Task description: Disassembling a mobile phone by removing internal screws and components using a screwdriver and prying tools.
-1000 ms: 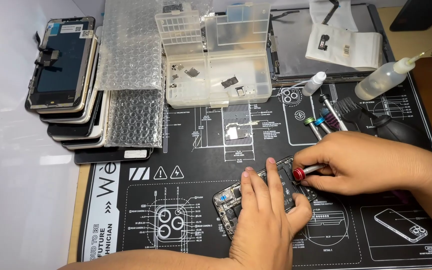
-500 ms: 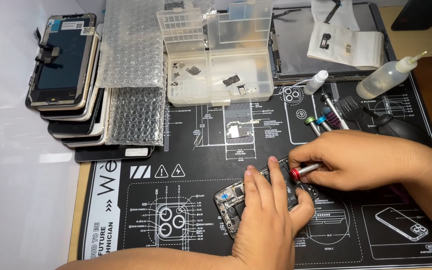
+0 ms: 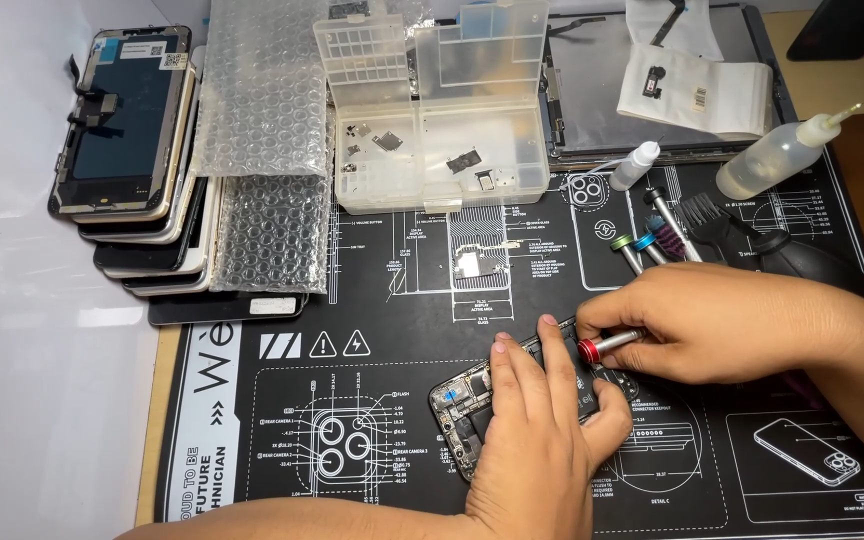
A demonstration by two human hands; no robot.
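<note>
An opened phone body (image 3: 464,408) lies on the black repair mat (image 3: 382,300), its circuit boards showing. My left hand (image 3: 537,435) lies flat on top of it, fingers spread, pressing it down. My right hand (image 3: 712,322) comes in from the right and grips a small screwdriver (image 3: 607,345) with a red collar and metal shaft. Its tip points left toward the phone's upper part, hidden behind my left fingers.
A clear compartment box (image 3: 432,140) with small parts stands at the back. A stack of phone screens (image 3: 132,150) and bubble wrap (image 3: 267,160) sit at the left. Spare screwdrivers (image 3: 642,245), a brush (image 3: 707,220), two squeeze bottles (image 3: 777,155) and a dark tray (image 3: 652,90) are at the back right.
Both hands stay on the phone. My right hand with the screwdriver has shifted slightly left and up, and my left fingers have adjusted a little.
</note>
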